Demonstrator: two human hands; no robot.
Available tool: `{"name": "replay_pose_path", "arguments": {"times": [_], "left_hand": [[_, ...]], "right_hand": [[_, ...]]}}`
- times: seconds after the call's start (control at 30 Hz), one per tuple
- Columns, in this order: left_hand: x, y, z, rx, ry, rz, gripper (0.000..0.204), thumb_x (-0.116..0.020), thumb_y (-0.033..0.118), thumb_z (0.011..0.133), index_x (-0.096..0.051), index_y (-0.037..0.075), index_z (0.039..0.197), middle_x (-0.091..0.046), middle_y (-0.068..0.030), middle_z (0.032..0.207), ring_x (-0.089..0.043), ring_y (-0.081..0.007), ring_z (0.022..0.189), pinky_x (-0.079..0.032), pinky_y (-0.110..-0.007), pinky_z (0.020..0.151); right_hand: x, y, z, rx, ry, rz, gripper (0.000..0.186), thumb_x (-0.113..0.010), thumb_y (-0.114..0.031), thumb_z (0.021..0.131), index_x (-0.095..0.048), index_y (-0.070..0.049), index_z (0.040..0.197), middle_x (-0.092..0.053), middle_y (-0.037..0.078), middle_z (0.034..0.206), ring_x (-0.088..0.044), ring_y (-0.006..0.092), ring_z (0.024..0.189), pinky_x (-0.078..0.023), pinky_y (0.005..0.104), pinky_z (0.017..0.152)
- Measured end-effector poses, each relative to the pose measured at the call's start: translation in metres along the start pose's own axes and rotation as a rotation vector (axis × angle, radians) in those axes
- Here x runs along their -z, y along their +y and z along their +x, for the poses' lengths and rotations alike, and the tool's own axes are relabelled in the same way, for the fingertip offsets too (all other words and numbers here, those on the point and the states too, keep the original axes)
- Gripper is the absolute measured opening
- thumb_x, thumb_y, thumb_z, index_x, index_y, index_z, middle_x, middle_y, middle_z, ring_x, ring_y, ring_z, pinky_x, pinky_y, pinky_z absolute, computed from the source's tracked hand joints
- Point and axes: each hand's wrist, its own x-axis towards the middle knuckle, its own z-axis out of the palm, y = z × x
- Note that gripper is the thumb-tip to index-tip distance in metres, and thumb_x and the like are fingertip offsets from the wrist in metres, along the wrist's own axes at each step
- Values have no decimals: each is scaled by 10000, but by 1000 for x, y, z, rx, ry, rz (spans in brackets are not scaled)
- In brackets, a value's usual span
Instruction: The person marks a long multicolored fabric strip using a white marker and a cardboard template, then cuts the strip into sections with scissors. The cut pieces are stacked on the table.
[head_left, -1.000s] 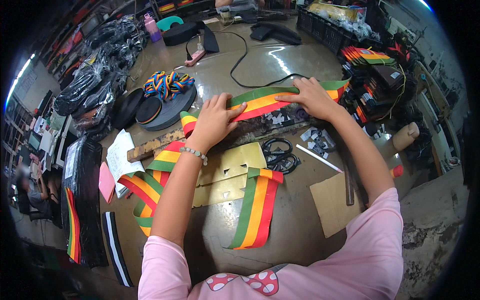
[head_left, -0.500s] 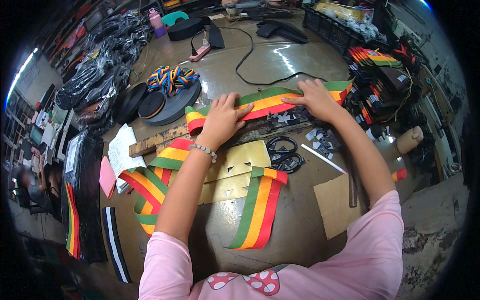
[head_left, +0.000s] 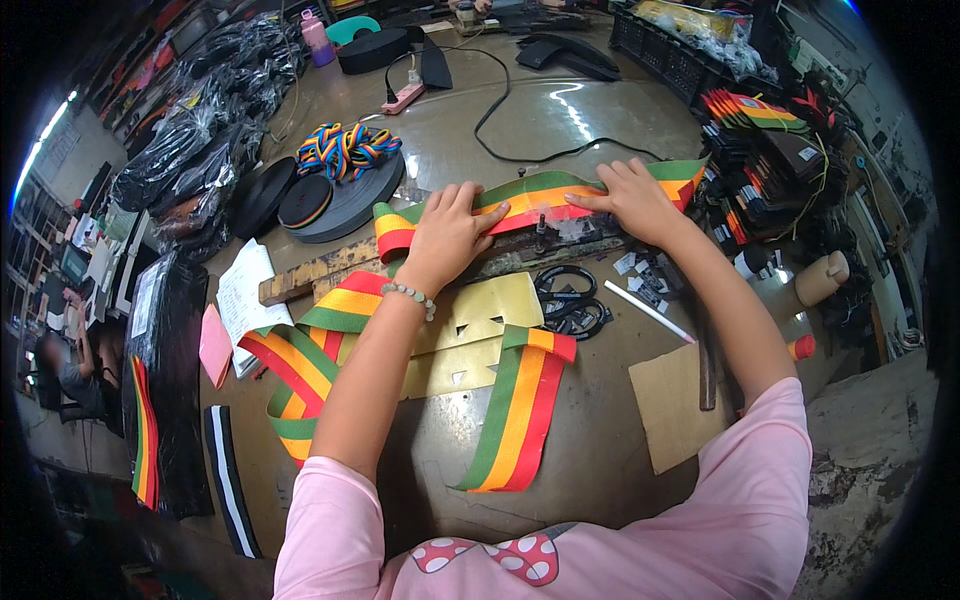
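A long webbing strap (head_left: 540, 203) in green, yellow and red stripes lies stretched along a worn bar (head_left: 330, 272). My left hand (head_left: 447, 232) holds it near its folded left end, thumb pointing right. Farther right, my right hand (head_left: 637, 205) grips the same strap, thumb pointing left. Between the hands, a small metal bolt (head_left: 541, 232) stands up at the strap's near edge. Loose lengths of striped webbing (head_left: 515, 410) lie nearer me, partly over yellow templates (head_left: 465, 325) with small cutouts. My left forearm hides part of the other looped webbing (head_left: 300, 370).
Black scissors (head_left: 575, 300), a white pencil (head_left: 650, 311), small labels and a cardboard piece (head_left: 675, 405) lie on the near right. Webbing rolls (head_left: 345, 205) and a pink power strip (head_left: 403, 99) with a black cable are beyond. Bundled straps (head_left: 780, 150) stack at right.
Small white pieces visible below the strap between my hands are now out of sight, and dark bar surface shows there. Both hands stay almost in place on the strap.
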Motion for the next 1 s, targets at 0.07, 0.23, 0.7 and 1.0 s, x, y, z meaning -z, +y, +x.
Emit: {"name": "replay_pose_path", "arguments": {"times": [0.07,0.23,0.7,1.0], "left_hand": [[-1,0,-1,-11,17,5,467,-720,242,808,-674,278,1271,-554,-57,1140,-500,-237,1065,-409,-353,898],[-4,-1,-2,-36,46,36,424,-668,226,855,-670,289,1274,-557,-57,1136,-514,-237,1050,-420,-345,892],[2,-5,-1,-28,-30,-94,459,-673,170,845,-652,264,1294,-529,-28,1345,-514,-263,1126,-431,-377,988],[3,-8,-3,-54,-57,-157,501,-629,137,871,-558,176,1365,-505,12,1440,-516,-270,1126,-440,-378,1003]], "right_hand": [[-1,1,-1,6,6,-15,554,-482,-86,898,-624,-432,1306,-516,29,994,-515,202,970,-379,348,871],[-2,3,-2,45,43,-21,573,-501,-73,882,-618,-434,1311,-527,30,1011,-521,203,967,-385,347,857],[-3,5,-4,57,66,-3,566,-487,-87,894,-605,-441,1319,-552,17,1044,-533,202,962,-399,340,874],[6,4,-2,-16,-105,70,693,-544,-9,840,-527,-404,1410,-574,2,1074,-533,208,997,-379,366,913]]}}
